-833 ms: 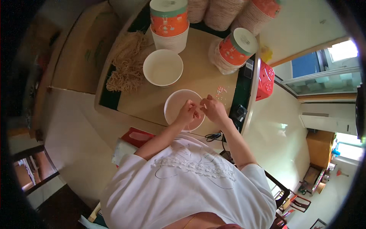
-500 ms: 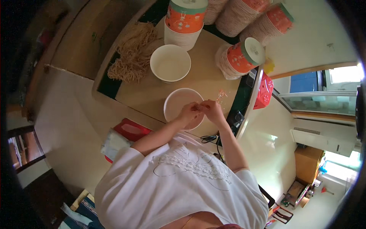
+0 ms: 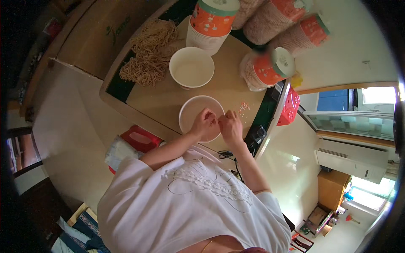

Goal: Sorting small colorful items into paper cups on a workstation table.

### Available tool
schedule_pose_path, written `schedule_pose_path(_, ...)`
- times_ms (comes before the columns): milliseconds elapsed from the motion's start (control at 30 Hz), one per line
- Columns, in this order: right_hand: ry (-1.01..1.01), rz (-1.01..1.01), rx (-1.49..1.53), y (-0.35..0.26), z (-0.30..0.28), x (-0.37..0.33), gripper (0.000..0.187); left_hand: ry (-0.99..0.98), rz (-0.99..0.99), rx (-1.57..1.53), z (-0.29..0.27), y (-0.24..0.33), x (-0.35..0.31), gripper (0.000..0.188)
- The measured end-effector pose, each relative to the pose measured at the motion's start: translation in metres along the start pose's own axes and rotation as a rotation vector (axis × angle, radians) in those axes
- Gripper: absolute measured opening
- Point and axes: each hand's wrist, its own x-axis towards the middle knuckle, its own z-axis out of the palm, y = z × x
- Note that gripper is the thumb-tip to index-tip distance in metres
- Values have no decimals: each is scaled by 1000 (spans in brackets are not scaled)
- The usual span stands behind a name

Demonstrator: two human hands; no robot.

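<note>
My left hand point(image 3: 204, 122) and my right hand point(image 3: 230, 128) meet over the right side of a white paper bucket point(image 3: 183, 110) close to my body. The fingers of both are pinched together, fingertips almost touching. Whatever they hold is too small to make out; a thin pale strand seems to hang below my left hand. Just right of my right hand, small pink and white bits point(image 3: 244, 108) lie scattered on the brown board. Beyond the near bucket stands a second white bucket point(image 3: 192, 69). Left of it lies a heap of tan strings point(image 3: 145, 63).
Stacked orange-and-white paper buckets point(image 3: 213, 25) rise at the back, with another wrapped stack point(image 3: 265, 71) at the right. A black device point(image 3: 258, 134) with a cable sits on the table's right edge. A red stool point(image 3: 289, 107) and a red seat point(image 3: 141, 138) flank the table.
My hands have turned slightly and drawn a little apart at the fingertips, still over the near bucket. The whole view has shifted slightly.
</note>
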Motion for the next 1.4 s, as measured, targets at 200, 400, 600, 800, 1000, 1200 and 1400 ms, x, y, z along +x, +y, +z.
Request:
schedule_pose_path(200, 6, -199, -45, 5, 7, 13, 6, 76, 114, -60, -3, 13, -2, 11)
schedule_pose_path(400, -124, 175, 299, 3, -6, 23, 8, 27, 343, 667, -9, 50, -26, 26)
schedule_pose_path(600, -88, 195, 528, 28, 14, 22, 11, -36, 629, 857, -7, 55, -38, 9)
schedule_pose_path(800, -202, 277, 511, 22, 5, 29, 12, -109, 703, 1250, -11, 57, -40, 32)
schedule_pose_path(1000, -288, 269, 448, 17, 0, 29, 10, -140, 856, 1388, -10, 49, -30, 35)
schedule_pose_path(1200, -35, 61, 372, 17, 4, 15, 8, -109, 757, 1384, -7, 53, -20, 8)
schedule_pose_path(1400, 296, -41, 177, 15, -1, 17, 7, -243, 443, 1242, -11, 55, -17, 14)
